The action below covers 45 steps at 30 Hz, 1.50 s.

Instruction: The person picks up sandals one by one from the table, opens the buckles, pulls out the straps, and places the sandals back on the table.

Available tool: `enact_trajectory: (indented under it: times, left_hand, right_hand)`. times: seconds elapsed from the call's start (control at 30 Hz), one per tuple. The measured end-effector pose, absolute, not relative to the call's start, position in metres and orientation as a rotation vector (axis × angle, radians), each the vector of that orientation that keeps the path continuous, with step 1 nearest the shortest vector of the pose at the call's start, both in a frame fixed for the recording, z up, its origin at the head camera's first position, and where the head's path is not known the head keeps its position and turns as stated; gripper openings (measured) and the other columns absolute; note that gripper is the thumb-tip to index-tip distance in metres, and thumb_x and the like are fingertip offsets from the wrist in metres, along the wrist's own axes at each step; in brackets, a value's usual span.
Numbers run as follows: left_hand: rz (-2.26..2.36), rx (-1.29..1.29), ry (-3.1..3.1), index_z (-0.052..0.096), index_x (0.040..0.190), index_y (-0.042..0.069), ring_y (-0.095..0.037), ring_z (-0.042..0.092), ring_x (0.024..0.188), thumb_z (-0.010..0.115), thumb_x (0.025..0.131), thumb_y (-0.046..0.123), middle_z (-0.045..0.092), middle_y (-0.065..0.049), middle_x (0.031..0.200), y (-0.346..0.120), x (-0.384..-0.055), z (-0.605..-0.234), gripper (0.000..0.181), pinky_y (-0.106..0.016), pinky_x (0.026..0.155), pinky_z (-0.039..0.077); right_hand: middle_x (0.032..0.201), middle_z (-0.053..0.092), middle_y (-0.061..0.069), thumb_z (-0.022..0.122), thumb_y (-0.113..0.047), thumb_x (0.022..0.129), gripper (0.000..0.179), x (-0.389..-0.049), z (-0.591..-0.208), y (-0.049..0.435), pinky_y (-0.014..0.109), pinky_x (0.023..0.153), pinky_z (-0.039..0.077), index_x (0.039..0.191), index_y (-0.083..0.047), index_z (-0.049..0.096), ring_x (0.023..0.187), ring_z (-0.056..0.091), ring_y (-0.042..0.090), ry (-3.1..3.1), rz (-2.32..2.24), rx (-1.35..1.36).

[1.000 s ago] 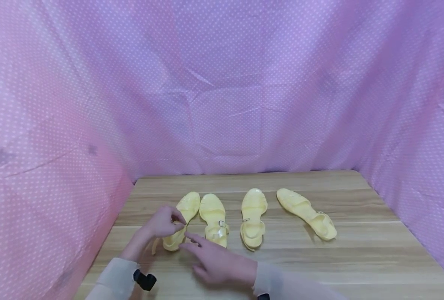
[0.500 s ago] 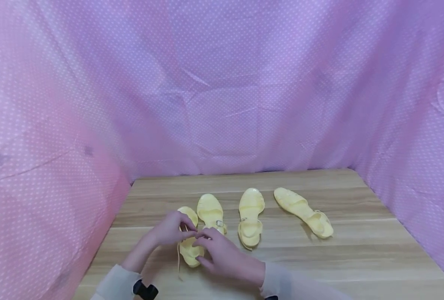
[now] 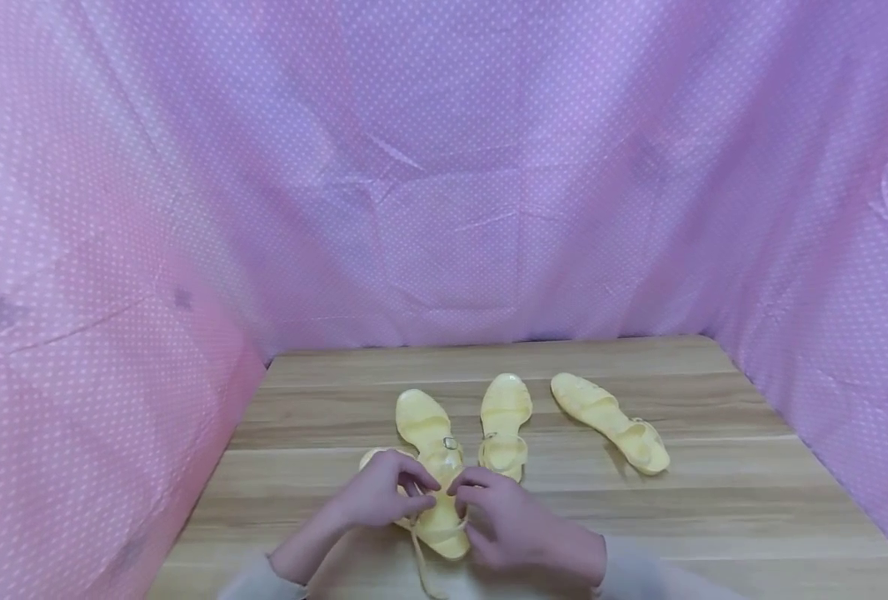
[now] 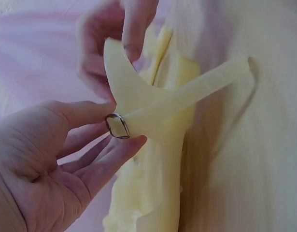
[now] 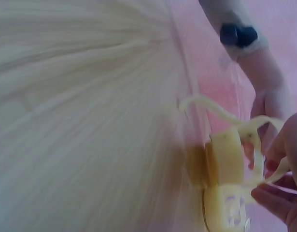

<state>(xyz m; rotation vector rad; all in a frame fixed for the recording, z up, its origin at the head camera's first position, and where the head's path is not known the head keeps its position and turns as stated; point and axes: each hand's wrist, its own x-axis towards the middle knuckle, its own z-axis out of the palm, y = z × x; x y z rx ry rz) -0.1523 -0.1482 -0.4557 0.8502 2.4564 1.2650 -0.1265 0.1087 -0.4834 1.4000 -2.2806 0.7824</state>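
Note:
A pale yellow sandal [image 3: 444, 540] lies tilted between the hands, heel toward me, its toe partly behind the left hand. My left hand [image 3: 380, 492] pinches its ankle strap at the small metal buckle [image 4: 118, 126], thumb on one side and fingers on the other. My right hand [image 3: 515, 521] pinches the strap on the sandal's other side, as the right wrist view shows with the strap [image 5: 278, 171] between thumb and fingers. The strap's loose end [image 4: 216, 79] sticks out past the buckle and hangs toward the table. A second yellow sandal [image 3: 420, 415] is just beyond, its heel partly covered.
Two more yellow sandals stand to the right: one upright in line [image 3: 506, 404], its heel near my right hand, and one lying slanted [image 3: 609, 421]. Wood-grain table [image 3: 714, 517] lies beneath them. Pink dotted cloth [image 3: 444, 208] hangs round the back and sides.
Both hands have moved right and toward me, bringing the leftmost sandal along and turning its toe leftward. The right hand, earlier pointing beside it, now pinches its strap. The other sandals stay put.

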Motion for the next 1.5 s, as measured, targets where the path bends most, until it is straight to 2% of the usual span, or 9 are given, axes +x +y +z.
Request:
enact_trajectory:
  times: [0.2, 0.37, 0.47, 0.57, 0.8, 0.93, 1.03, 1.27, 1.5]
  left_hand:
    - [1.365, 0.727, 2.302, 0.079, 0.117, 0.002, -0.007, 0.075, 0.085, 0.078, 0.086, 0.001, 0.078, -0.010, 0.111, -0.116, -0.147, -0.456, 0.030, -0.019, 0.070, 0.056]
    - [1.459, 0.655, 2.221, 0.076, 0.120, -0.001, -0.009, 0.076, 0.086, 0.082, 0.085, -0.001, 0.074, -0.014, 0.124, -0.102, -0.140, -0.468, 0.036, -0.018, 0.070, 0.058]
    - [1.493, 0.626, 2.237, 0.075, 0.119, 0.002, -0.008, 0.076, 0.084, 0.086, 0.084, 0.004, 0.073, -0.012, 0.121, -0.099, -0.136, -0.478, 0.036, -0.020, 0.073, 0.060]
    - [1.523, 0.626, 2.237, 0.074, 0.120, 0.005, -0.009, 0.076, 0.085, 0.087, 0.085, 0.008, 0.070, -0.009, 0.117, -0.094, -0.135, -0.482, 0.037, -0.022, 0.077, 0.061]
    - [1.587, 0.549, 2.006, 0.072, 0.122, -0.002, -0.017, 0.078, 0.092, 0.081, 0.089, 0.002, 0.074, -0.011, 0.111, -0.095, -0.133, -0.481, 0.035, -0.022, 0.079, 0.063]
    - [1.579, 0.508, 1.910, 0.066, 0.118, -0.003, -0.018, 0.078, 0.093, 0.081, 0.089, 0.000, 0.077, -0.009, 0.105, -0.101, -0.131, -0.481, 0.033, -0.023, 0.080, 0.062]
    - [1.550, 0.527, 1.924, 0.058, 0.118, 0.002, -0.016, 0.076, 0.092, 0.082, 0.086, 0.000, 0.077, -0.006, 0.101, -0.104, -0.127, -0.482, 0.039, -0.022, 0.082, 0.060]
    - [1.433, 0.570, 2.147, 0.061, 0.110, 0.008, -0.007, 0.072, 0.072, 0.089, 0.081, 0.011, 0.075, 0.001, 0.082, -0.104, -0.112, -0.481, 0.041, -0.020, 0.067, 0.058]
    - [1.372, 0.585, 2.126, 0.068, 0.106, 0.014, -0.006, 0.074, 0.070, 0.086, 0.086, 0.016, 0.078, 0.002, 0.078, -0.108, -0.108, -0.477, 0.027, -0.019, 0.066, 0.058]
  right_hand:
    - [0.115, 0.074, 0.007, 0.065, 0.007, 0.064, 0.034, -0.133, -0.482, 0.154, 0.032, 0.093, 0.063, 0.089, -0.016, 0.060, 0.108, 0.071, 0.020, -2.308, 0.929, 1.404]
    - [0.116, 0.074, 0.004, 0.060, 0.008, 0.062, 0.035, -0.135, -0.485, 0.170, 0.029, 0.092, 0.062, 0.085, -0.018, 0.061, 0.108, 0.071, 0.017, -2.321, 0.924, 1.456]
    - [0.114, 0.073, 0.001, 0.062, 0.007, 0.065, 0.034, -0.133, -0.484, 0.165, 0.024, 0.094, 0.058, 0.089, -0.017, 0.065, 0.108, 0.066, 0.013, -2.301, 0.920, 1.503]
    - [0.116, 0.071, 0.001, 0.069, 0.004, 0.074, 0.032, -0.130, -0.480, 0.160, 0.022, 0.097, 0.056, 0.099, -0.016, 0.070, 0.111, 0.064, 0.012, -2.264, 0.875, 1.560]
    - [0.127, 0.068, 0.003, 0.084, -0.013, 0.083, 0.038, -0.126, -0.473, 0.147, 0.025, 0.101, 0.057, 0.119, -0.014, 0.070, 0.117, 0.067, 0.014, -2.295, 0.678, 1.527]
    - [0.119, 0.069, -0.004, 0.083, -0.019, 0.088, 0.029, -0.125, -0.468, 0.140, 0.014, 0.092, 0.055, 0.115, -0.019, 0.072, 0.104, 0.069, 0.006, -2.326, 0.627, 1.539]
    - [0.112, 0.070, -0.008, 0.082, -0.023, 0.091, 0.021, -0.126, -0.466, 0.135, 0.008, 0.089, 0.051, 0.111, -0.022, 0.075, 0.099, 0.067, 0.002, -2.354, 0.586, 1.593]
    - [0.098, 0.073, -0.015, 0.077, -0.024, 0.096, 0.013, -0.143, -0.465, 0.128, 0.004, 0.079, 0.035, 0.109, -0.026, 0.082, 0.085, 0.047, -0.003, -2.488, 0.552, 1.777]
    - [0.091, 0.066, -0.008, 0.076, -0.021, 0.099, 0.009, -0.151, -0.468, 0.128, 0.003, 0.072, 0.043, 0.105, -0.018, 0.081, 0.079, 0.049, -0.009, -2.644, 0.854, 1.887]
